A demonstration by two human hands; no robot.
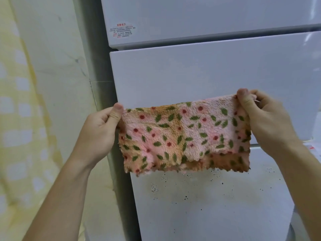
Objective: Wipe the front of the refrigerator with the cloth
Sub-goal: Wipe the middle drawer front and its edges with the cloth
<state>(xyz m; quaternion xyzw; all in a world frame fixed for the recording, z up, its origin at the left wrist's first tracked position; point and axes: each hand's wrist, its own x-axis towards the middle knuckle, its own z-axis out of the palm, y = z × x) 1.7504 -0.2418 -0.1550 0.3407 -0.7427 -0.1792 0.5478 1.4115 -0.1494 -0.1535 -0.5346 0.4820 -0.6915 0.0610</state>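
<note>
1. On my feed the left hand (99, 129) pinches the upper left corner of a fluffy pink cloth printed with green leaves and red dots (184, 136). The thumb lies on the near side and the fingers curl behind.
2. The right hand (265, 119) grips the upper right corner the same way, thumb in front, and sits a little higher than the left hand.
3. The cloth is pulled wide between the two hands. It is folded over, so a second layer shows along its lower right edge, and brownish stains mark the top left and the bottom.
4. The cloth hangs in front of a glossy white refrigerator (191, 75) and covers the seam between the middle door and the lower door. I cannot tell whether it touches the surface.
5. The lower white door (208, 214) carries scattered dark specks just below the cloth.
6. A small sticker with red and black print (122, 30) sits on the top door; the print is too small for me to read.
7. To the left of the refrigerator I see a pale tiled wall (60, 66) and a yellow-and-white checked curtain (20, 101).
</note>
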